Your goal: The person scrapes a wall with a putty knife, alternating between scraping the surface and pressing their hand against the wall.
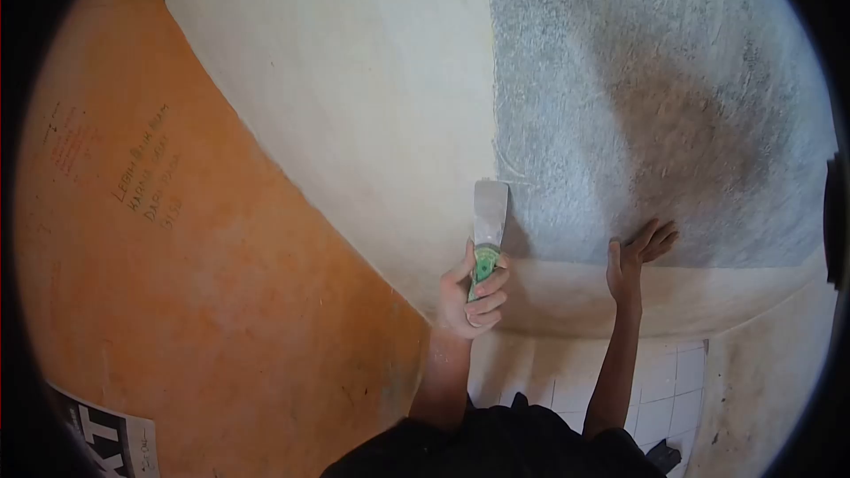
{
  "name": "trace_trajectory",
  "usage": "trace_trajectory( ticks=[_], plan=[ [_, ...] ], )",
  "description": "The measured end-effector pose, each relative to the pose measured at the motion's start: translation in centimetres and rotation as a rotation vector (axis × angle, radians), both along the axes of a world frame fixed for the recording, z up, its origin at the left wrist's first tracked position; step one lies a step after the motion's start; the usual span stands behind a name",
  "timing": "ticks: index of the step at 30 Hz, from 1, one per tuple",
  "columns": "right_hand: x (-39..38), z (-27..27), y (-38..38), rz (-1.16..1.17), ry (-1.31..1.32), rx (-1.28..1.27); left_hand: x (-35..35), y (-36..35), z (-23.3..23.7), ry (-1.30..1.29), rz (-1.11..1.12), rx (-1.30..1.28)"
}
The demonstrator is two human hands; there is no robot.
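My left hand [475, 295] is wrapped round the green handle of a putty knife [490, 215]. Its flat metal blade points up and lies at the wall, beside the border between a cream painted area [372, 97] and a rough grey patch [558, 124]. Lower on the right, my right hand [641, 248] rests on the lower part of the grey patch with its fingers stretched out and nothing held. A dark shadow spreads over the patch above that hand.
On the left is an orange wall [266, 301] with handwriting on it. A black and white printed sheet [111, 438] shows at the lower left. White floor tiles [655, 381] lie below, with a dark object [664, 455] on them. Another wall [761, 381] stands at the right.
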State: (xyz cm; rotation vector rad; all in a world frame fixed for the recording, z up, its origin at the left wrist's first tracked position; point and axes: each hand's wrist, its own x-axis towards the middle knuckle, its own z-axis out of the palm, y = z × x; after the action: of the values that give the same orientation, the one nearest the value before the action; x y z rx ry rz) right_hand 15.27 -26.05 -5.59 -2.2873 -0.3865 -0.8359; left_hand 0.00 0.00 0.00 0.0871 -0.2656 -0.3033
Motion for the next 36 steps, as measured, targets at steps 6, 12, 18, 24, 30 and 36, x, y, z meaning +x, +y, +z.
trace_trajectory(
  ticks=[6,12,18,24,30,36],
  plan=[
    [1.2,0.4,-0.3,-0.024,-0.031,-0.032,0.1,-0.7,-0.1,0.062,-0.006,-0.038],
    [0.4,0.6,0.1,-0.011,-0.035,-0.020,0.3,-0.5,-0.1,0.047,0.001,-0.017],
    [0.6,0.3,-0.3,0.028,-0.058,-0.017,0.6,-1.0,-0.1,-0.006,-0.020,-0.044],
    [0.7,0.5,-0.3,0.051,-0.080,0.007,1.0,-1.2,0.8,0.039,0.019,-0.028],
    [0.9,0.9,-0.3,0.038,-0.110,-0.008,0.7,-1.9,-0.1,0.070,0.042,-0.003],
    [1.0,0.3,-0.5,0.035,-0.127,-0.016,1.5,-1.9,2.5,-0.007,0.128,0.060]
  ],
)
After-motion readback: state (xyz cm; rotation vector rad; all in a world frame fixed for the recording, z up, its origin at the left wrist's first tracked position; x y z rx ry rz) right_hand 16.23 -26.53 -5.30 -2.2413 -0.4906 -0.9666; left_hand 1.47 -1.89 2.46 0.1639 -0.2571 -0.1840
